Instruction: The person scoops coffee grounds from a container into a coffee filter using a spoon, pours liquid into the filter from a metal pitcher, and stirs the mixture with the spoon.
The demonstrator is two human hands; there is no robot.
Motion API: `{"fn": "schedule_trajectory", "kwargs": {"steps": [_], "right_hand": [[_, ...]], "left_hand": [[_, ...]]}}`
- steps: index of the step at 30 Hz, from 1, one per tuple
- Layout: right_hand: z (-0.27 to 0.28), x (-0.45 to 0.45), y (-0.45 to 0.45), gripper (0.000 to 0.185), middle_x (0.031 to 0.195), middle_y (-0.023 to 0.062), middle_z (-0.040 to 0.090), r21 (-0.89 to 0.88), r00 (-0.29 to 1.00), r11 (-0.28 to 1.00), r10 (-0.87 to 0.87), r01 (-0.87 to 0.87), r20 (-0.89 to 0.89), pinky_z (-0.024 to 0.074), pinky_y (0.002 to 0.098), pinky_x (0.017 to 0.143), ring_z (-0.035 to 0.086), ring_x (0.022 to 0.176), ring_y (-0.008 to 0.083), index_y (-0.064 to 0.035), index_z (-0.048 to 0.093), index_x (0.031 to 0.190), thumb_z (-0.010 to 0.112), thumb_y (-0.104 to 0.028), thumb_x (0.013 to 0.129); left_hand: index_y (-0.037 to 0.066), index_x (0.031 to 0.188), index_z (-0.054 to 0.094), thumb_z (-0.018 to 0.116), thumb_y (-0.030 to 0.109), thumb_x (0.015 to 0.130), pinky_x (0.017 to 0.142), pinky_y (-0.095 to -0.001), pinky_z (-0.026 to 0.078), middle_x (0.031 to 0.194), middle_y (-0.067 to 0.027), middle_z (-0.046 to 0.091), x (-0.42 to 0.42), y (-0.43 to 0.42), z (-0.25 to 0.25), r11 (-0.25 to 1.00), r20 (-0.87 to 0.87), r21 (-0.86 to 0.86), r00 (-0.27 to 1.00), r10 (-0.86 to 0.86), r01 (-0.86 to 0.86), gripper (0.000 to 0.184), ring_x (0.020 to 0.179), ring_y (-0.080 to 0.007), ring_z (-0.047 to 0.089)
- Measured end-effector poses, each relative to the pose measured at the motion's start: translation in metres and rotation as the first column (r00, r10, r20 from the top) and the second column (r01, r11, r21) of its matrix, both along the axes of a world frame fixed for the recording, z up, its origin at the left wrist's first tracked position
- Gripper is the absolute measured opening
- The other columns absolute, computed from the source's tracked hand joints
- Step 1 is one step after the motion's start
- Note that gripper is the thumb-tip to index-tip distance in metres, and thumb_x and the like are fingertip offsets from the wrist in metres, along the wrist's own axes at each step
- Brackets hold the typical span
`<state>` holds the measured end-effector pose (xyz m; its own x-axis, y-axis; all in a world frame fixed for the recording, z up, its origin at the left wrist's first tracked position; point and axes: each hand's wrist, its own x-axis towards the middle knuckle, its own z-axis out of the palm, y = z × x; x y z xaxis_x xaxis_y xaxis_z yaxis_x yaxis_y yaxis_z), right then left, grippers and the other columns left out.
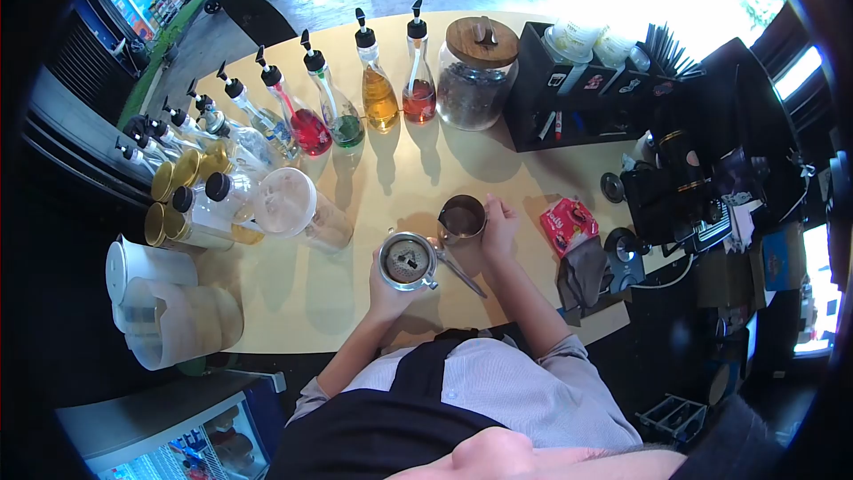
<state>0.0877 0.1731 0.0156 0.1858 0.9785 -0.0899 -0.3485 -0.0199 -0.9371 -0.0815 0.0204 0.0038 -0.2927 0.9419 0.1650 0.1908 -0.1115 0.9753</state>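
My left hand is wrapped round the side of a round metal-rimmed vessel, which has small tabs on its rim. Dark brown liquid with pale foam shows inside it. To its right, my right hand grips a small metal pitcher by its handle side; the pitcher stands upright, and its inside looks brownish. Between the two, a metal spoon-like handle slants across the table; its other end is hidden by the vessel.
Pump-top syrup bottles line the table's far left. Lidded jars and plastic pitchers stand at the left. A wooden-lidded glass jar and a black organizer are at the back. A red packet lies at right, beside a dark cloth.
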Motion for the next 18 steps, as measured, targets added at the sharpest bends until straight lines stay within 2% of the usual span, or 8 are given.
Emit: {"fn": "schedule_trajectory", "kwargs": {"steps": [2,4,5,8,10,13,18], "right_hand": [[0.015,-0.004,0.002,0.045,0.054,-0.0089,0.036,-0.030,0.997,0.997,-0.063,0.064,0.054,0.0208,0.0260,0.047,0.029,0.049,0.0027,-0.0140,0.039,0.055,0.062,-0.016,0.093],[0.023,-0.004,0.003,0.046,0.053,-0.0089,0.038,-0.014,0.999,1.000,-0.018,0.017,-0.027,0.0194,0.0264,0.046,0.028,0.048,0.0021,-0.0134,0.038,0.054,0.062,-0.016,0.094],[0.028,-0.003,0.002,0.046,0.053,-0.0089,0.038,-0.016,1.000,1.000,-0.015,0.015,-0.027,0.0194,0.0264,0.046,0.028,0.048,0.0021,-0.0134,0.038,0.054,0.062,-0.016,0.094],[0.060,-0.006,-0.002,0.046,0.053,-0.0091,0.038,0.069,0.998,0.996,0.064,-0.064,-0.008,0.0192,0.0259,0.046,0.029,0.048,0.0012,-0.0117,0.040,0.053,0.061,-0.015,0.094],[0.081,-0.011,-0.006,0.047,0.052,-0.0096,0.038,0.150,0.992,0.981,0.117,-0.122,0.039,0.0186,0.0259,0.046,0.028,0.048,0.0006,-0.0100,0.042,0.053,0.061,-0.013,0.095],[0.090,-0.013,-0.004,0.046,0.051,-0.0077,0.040,0.219,0.976,0.955,0.173,-0.199,0.131,0.0217,0.0248,0.043,0.031,0.045,0.0016,-0.0084,0.045,0.052,0.061,-0.012,0.095],[0.116,-0.020,-0.016,0.043,0.050,-0.0070,0.044,0.206,0.951,0.945,0.206,-0.255,0.231,0.0232,0.0238,0.043,0.036,0.045,0.0002,-0.0034,0.051,0.055,0.061,-0.011,0.095]], "left_hand": [[0.002,0.129,0.043,0.093,0.021,0.060,0.097,-0.0382,0.047,0.119,-0.0130,0.060,0.002,0.002,0.006,1.000,0.018,0.000,1.000,-0.005,0.005,0.087,0.110,-0.0244,0.061],[0.004,0.122,0.057,0.091,0.014,0.064,0.094,-0.0345,0.051,0.116,-0.0079,0.066,0.004,0.001,0.014,0.997,-0.025,0.062,0.998,0.057,-0.055,0.068,0.105,-0.0183,0.064],[0.004,0.122,0.057,0.091,0.014,0.064,0.094,-0.0345,0.051,0.116,-0.0079,0.066,0.004,0.000,0.015,0.997,-0.025,0.060,0.998,0.059,-0.058,0.068,0.105,-0.0183,0.064],[0.004,0.123,0.056,0.091,0.013,0.063,0.095,-0.0345,0.051,0.116,-0.0078,0.065,0.002,0.000,0.012,0.997,-0.004,0.011,0.997,0.078,-0.078,0.069,0.105,-0.0181,0.064],[0.004,0.130,0.043,0.094,0.022,0.060,0.093,-0.0375,0.051,0.119,-0.0132,0.061,-0.001,0.002,-0.001,1.000,-0.023,0.005,0.999,0.022,-0.022,0.089,0.110,-0.0243,0.063],[0.004,0.131,0.043,0.095,0.022,0.059,0.093,-0.0377,0.051,0.120,-0.0133,0.061,0.000,0.002,0.002,0.999,-0.042,0.002,0.998,0.048,-0.048,0.091,0.110,-0.0246,0.063],[0.004,0.132,0.043,0.095,0.021,0.058,0.094,-0.0373,0.051,0.120,-0.0140,0.061,0.002,-0.001,0.016,0.998,-0.073,0.013,0.995,0.067,-0.066,0.092,0.110,-0.0250,0.063]]}}
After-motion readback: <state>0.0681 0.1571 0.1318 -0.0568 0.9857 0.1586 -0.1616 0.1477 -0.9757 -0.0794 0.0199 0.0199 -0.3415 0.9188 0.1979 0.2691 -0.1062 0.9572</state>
